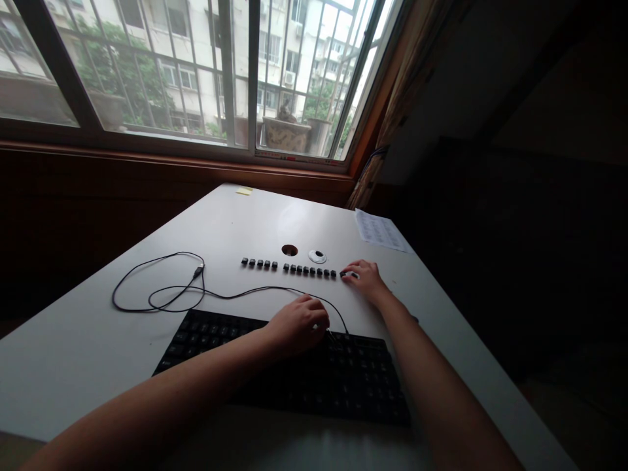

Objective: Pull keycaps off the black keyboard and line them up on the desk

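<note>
Far left of the left grip, the cable (267, 286) is looped on the tabletop (265, 219), the plug (198, 271) lying among the loops. It is run beyond the left grip and back to the keyboard (373, 379) just to that grip's right; if it is snagged by a knuckle, the keyboard could be tugged askew.

Most of the keyboard is spread beneath and about the left grip. Beyond that grip the caps (299, 269) are lined up, with one wider gap, as far as the right grip. Being small and apparently loose, they could be scattered by a flick of the cable, and one could be lost down the hole (289, 250) behind the row.

By the left grip (305, 320), drawn together low over the keys, a thin wire tool (333, 337) seems to be held; most of it is hidden. If it is pulled at a slant, a key could be scratched or a cap flung.

By the right grip (364, 280), the last cap (343, 274) is touched with bent fingertips; whether it is pinched cannot be told. If it is pushed too hard, its neighbours could be nudged out of line.
</note>
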The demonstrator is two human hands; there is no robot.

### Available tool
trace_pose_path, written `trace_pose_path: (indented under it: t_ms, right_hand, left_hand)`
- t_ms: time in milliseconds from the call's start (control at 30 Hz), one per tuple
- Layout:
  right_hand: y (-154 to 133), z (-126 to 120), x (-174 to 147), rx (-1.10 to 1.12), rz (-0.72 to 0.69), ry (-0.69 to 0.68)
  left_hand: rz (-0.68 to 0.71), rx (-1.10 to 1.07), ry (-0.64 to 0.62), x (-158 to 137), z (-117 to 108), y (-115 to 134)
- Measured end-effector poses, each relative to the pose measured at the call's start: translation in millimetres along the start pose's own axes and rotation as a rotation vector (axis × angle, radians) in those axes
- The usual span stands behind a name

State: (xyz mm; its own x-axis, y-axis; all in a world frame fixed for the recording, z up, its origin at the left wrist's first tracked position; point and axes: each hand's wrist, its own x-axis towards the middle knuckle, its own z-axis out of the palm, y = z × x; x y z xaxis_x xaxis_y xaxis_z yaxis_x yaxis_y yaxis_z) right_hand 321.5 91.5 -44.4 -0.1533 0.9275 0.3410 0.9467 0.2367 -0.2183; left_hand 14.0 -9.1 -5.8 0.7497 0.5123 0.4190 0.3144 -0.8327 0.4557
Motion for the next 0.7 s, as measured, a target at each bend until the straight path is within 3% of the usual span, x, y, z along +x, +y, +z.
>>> trace_pose_path:
  t_ms: [400, 700]
  right_hand:
    - [-3.8, -5.7, -2.3, 0.019, -0.015, 0.024]
    - [-15.0, -40.2, -10.6, 0.054, -0.063, 0.175]
  left_hand:
    - [-0.058, 0.058, -0.007, -0.2, -2.2, 2.5]
    - [-0.183, 0.095, -0.094, -2.4, 1.0, -0.1]
